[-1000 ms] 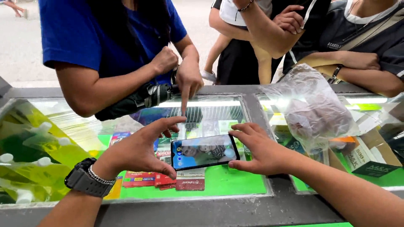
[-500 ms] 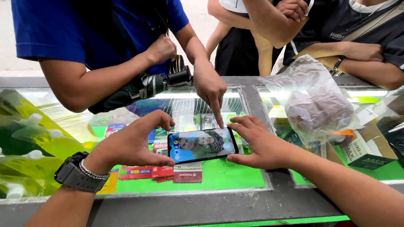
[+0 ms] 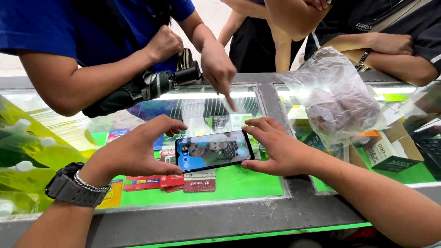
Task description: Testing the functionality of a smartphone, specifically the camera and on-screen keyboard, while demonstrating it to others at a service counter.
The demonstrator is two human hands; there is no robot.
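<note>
Both hands pinch the phone (image 3: pixel 214 151) by its short ends, left hand (image 3: pixel 133 151) and right hand (image 3: pixel 275 147), keeping it flat mid-frame on the glass table (image 3: pixel 257 183), screen up for viewing.

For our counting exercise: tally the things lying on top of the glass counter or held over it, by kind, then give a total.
Phone: 1, held between the left hand and right hand
Folded umbrella: 1
Clear plastic bag: 1
Total: 3
</note>
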